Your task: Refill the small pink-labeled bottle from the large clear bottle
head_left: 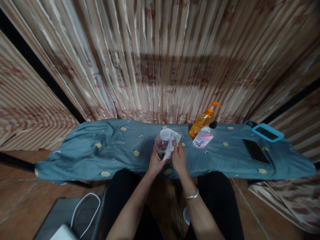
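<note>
A clear bottle with a white cap (164, 135) is upright near the front middle of the cloth-covered table. My left hand (157, 162) is wrapped round its lower left side. In my right hand (179, 156) is a white wipe (173, 144), which hangs against the bottle's right side and covers part of it. The fingers of my right hand are closed on the wipe, partly hidden behind it. To the right stand an orange pump bottle (202, 122) and, in front of it, a clear bottle with a black cap and pink label (204, 136).
A blue-green patterned cloth (82, 146) covers the narrow table. At its right end lie a black phone (255, 151) and a blue-framed device (268, 132). Striped curtains (160, 60) hang behind, with dark poles at both sides. A white cable (86, 200) lies at lower left.
</note>
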Action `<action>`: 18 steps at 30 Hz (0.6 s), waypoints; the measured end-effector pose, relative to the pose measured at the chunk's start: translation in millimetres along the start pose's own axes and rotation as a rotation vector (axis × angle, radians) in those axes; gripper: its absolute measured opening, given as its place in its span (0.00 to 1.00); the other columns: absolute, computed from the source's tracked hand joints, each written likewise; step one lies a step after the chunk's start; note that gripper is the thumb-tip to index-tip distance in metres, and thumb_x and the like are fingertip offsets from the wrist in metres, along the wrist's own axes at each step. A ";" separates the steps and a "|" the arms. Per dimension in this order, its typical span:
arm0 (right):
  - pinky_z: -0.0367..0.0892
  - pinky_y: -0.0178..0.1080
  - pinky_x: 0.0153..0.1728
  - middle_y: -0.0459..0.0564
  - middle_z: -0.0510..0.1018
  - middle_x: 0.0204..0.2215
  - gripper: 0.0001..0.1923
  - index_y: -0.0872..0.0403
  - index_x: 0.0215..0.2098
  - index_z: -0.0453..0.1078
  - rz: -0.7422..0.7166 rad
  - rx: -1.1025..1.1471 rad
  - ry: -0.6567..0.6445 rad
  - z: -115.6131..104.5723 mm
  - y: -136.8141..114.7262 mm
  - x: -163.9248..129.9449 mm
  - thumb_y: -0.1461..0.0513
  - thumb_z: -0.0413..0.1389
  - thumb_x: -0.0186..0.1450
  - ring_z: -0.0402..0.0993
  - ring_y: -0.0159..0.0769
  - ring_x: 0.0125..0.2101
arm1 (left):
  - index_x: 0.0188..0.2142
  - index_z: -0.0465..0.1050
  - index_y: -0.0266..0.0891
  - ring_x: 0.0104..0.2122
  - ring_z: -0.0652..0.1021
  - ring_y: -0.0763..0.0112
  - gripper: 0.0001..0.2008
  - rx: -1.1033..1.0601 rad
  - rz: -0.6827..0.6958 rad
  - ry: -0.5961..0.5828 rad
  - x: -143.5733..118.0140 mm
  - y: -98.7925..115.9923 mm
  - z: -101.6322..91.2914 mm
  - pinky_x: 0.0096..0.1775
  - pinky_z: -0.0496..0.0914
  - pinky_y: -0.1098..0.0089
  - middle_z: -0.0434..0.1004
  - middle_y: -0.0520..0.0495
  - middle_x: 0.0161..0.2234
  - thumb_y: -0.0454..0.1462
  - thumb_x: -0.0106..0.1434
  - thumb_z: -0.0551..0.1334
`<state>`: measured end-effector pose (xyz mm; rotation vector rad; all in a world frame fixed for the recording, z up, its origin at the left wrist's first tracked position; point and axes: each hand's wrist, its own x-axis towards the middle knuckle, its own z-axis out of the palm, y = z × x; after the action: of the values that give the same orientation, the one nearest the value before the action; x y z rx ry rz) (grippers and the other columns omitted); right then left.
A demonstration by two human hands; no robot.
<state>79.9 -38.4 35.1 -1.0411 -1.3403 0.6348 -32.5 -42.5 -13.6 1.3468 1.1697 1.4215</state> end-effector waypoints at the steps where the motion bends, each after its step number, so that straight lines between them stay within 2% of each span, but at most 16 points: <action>1: 0.68 0.61 0.63 0.58 0.71 0.64 0.27 0.51 0.65 0.69 -0.037 -0.016 0.010 2.0 -4.9 -6.9 0.47 0.59 0.74 0.71 0.51 0.62 | 0.69 0.61 0.36 0.60 0.80 0.48 0.47 -0.031 0.016 0.012 -1.6 0.9 0.4 0.64 0.73 0.52 0.79 0.33 0.61 0.43 0.53 0.75; 3: 0.60 0.66 0.67 0.59 0.65 0.70 0.31 0.50 0.68 0.66 -0.094 -0.040 0.025 5.5 -12.1 -15.5 0.47 0.61 0.72 0.63 0.56 0.68 | 0.72 0.59 0.38 0.63 0.78 0.49 0.49 -0.059 0.030 0.040 -3.9 2.1 0.1 0.65 0.72 0.55 0.75 0.33 0.65 0.45 0.55 0.74; 5: 0.58 0.67 0.68 0.59 0.64 0.71 0.33 0.50 0.69 0.65 -0.101 -0.047 0.036 7.3 -13.3 -15.9 0.47 0.61 0.72 0.60 0.57 0.70 | 0.71 0.60 0.40 0.64 0.77 0.48 0.48 -0.019 0.033 0.069 -4.6 2.5 -1.5 0.66 0.71 0.55 0.73 0.34 0.67 0.45 0.55 0.75; 8: 0.66 0.63 0.64 0.58 0.71 0.64 0.28 0.52 0.65 0.68 -0.021 -0.019 0.043 7.0 -2.0 -3.8 0.47 0.59 0.74 0.70 0.52 0.63 | 0.69 0.64 0.40 0.64 0.77 0.45 0.47 0.116 0.005 0.081 -3.3 1.7 -5.4 0.66 0.71 0.51 0.75 0.35 0.65 0.43 0.51 0.77; 12: 0.77 0.51 0.51 0.55 0.77 0.54 0.22 0.53 0.58 0.72 0.138 0.030 0.016 5.0 23.3 19.6 0.48 0.59 0.75 0.78 0.42 0.49 | 0.65 0.67 0.40 0.61 0.79 0.46 0.45 0.261 -0.055 0.067 -0.4 -1.6 -9.0 0.65 0.71 0.47 0.79 0.37 0.61 0.40 0.49 0.77; 15: 0.78 0.48 0.48 0.54 0.77 0.53 0.21 0.53 0.58 0.72 0.179 0.033 0.001 4.7 28.8 24.3 0.48 0.59 0.74 0.78 0.40 0.47 | 0.65 0.67 0.39 0.63 0.78 0.45 0.46 0.282 -0.035 0.099 1.1 -6.0 -7.8 0.67 0.70 0.46 0.78 0.36 0.61 0.40 0.48 0.78; 18: 0.76 0.52 0.52 0.55 0.77 0.55 0.23 0.53 0.60 0.71 0.117 -0.002 0.018 6.9 13.3 11.5 0.48 0.59 0.75 0.77 0.43 0.50 | 0.68 0.66 0.39 0.65 0.76 0.42 0.49 0.240 0.017 0.115 1.5 -9.5 -4.8 0.69 0.68 0.46 0.76 0.35 0.63 0.41 0.48 0.78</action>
<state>77.6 -20.9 28.3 -1.1303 -1.2711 0.7098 -37.7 -39.3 -22.6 1.4558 1.4449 1.4202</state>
